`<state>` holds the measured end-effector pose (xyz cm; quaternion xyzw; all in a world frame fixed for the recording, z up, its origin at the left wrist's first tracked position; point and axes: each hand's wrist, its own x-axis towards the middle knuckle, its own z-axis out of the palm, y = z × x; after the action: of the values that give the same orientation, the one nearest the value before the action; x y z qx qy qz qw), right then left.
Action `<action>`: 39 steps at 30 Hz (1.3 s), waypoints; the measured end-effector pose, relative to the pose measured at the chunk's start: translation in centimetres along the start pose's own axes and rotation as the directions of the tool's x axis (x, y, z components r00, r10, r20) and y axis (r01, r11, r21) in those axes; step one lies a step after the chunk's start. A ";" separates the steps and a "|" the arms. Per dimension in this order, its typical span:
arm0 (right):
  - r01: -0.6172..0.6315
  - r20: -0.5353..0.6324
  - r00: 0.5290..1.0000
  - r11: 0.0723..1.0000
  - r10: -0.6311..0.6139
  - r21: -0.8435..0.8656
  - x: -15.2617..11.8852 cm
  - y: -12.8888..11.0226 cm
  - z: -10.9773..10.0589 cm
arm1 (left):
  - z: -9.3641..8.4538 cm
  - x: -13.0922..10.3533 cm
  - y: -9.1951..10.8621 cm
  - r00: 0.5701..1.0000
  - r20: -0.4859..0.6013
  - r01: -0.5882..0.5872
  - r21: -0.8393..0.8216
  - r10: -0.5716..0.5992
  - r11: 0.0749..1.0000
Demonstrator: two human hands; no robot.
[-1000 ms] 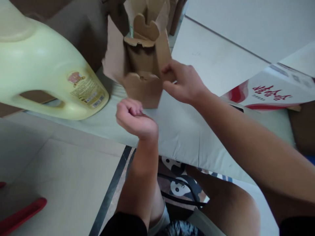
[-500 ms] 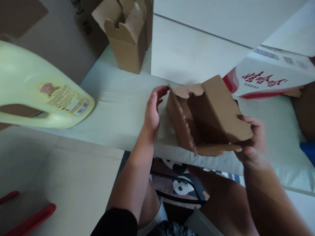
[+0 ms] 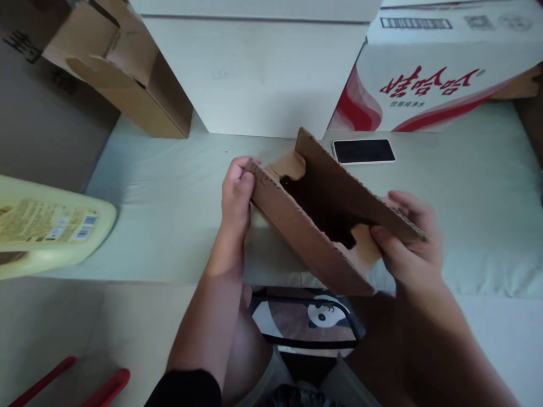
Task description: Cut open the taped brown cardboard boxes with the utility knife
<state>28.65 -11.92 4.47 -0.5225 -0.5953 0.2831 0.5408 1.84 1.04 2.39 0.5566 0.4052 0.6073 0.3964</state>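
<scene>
A brown cardboard box point(image 3: 303, 234) with its top open is held over the front edge of the pale green cloth surface. My left hand point(image 3: 238, 195) pinches the box's upper left corner between thumb and fingers. On the right side, my right hand point(image 3: 413, 243) grips a raised flap, its thumb inside and its fingers behind. Two long flaps stand up, and smaller notched flaps lie between them at the ends. The inside of the box is dark. Behind it, a phone point(image 3: 363, 151) with a black screen lies on the cloth.
A pale yellow bottle point(image 3: 55, 226) lies at the left. Another cardboard box point(image 3: 127, 73) stands at the back left, beside a large white box point(image 3: 263, 73). A red and white carton point(image 3: 428, 73) is at the back right. Red handles point(image 3: 108, 390) show at the lower left.
My left hand has closed on the box's corner. The box has turned, its flaps now standing more upright, and my right hand has its thumb inside a flap. The view has shifted, revealing the phone.
</scene>
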 end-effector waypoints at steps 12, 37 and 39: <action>0.052 0.255 0.963 0.989 -0.086 0.137 -1.6 0.4 -0.3 | 0.7 -1.6 1.0 0.985 0.072 -0.171 0.220 0.159 0.960; -0.245 0.254 0.951 0.930 0.176 0.273 -2.4 3.6 2.5 | -5.5 -0.1 -1.7 0.986 -0.152 0.087 0.118 -0.068 0.989; -0.146 0.309 0.948 0.963 0.071 0.226 -2.3 3.4 2.2 | -5.1 -0.4 -2.2 0.979 -0.173 0.130 0.123 -0.107 0.984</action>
<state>27.31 -12.59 0.01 -0.4349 -0.6004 0.4598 0.4888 -3.19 1.13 -0.05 0.5044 0.5091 0.5982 0.3586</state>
